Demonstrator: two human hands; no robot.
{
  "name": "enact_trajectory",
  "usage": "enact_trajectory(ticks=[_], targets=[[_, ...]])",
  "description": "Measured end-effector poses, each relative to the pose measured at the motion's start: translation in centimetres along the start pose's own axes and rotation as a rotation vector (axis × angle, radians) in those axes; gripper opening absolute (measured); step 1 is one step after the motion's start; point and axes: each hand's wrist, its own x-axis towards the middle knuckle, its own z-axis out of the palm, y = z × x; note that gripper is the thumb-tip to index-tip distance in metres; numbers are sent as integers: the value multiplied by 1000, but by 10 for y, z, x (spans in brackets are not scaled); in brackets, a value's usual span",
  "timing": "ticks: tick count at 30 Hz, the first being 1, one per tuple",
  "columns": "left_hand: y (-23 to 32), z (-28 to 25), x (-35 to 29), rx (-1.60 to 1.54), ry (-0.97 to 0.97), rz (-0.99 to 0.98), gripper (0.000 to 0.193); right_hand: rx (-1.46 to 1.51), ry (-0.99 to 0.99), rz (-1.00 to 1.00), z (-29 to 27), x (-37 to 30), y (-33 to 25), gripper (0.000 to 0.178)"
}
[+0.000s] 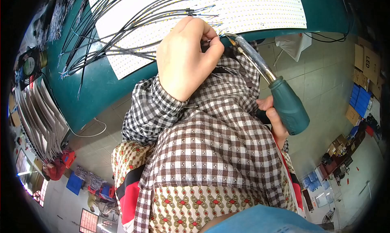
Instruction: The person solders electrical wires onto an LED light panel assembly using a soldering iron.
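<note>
My left hand (183, 56) is closed over the near edge of a white board (260, 9) dotted with rows of small yellow squares. Its thumb and fingertips pinch a black cable, mostly hidden by the hand. In my right hand (275, 118) is a soldering gun (288, 105) with a green body and a metal barrel. The gun's tip points up and left, close to my left fingertips and the board's edge. Many black cables (134, 27) with thin blue, white and yellow wire ends lie across the board's left part.
The board lies on a green table (91, 107). To the left are a small black fan (29, 66) and a row of upright pale panels (40, 115). A white bag (294, 46) hangs below the table edge. Cardboard boxes (367, 62) and blue bins (359, 101) stand far right.
</note>
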Motion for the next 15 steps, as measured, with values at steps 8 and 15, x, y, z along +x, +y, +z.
enact_trajectory(ticks=[8,15], targets=[[0,-1,-1,8,6,4,10,56,65,-93,4,0,8,34],[-1,0,2,-15,7,-2,11,37,57,-113,6,4,5,35]])
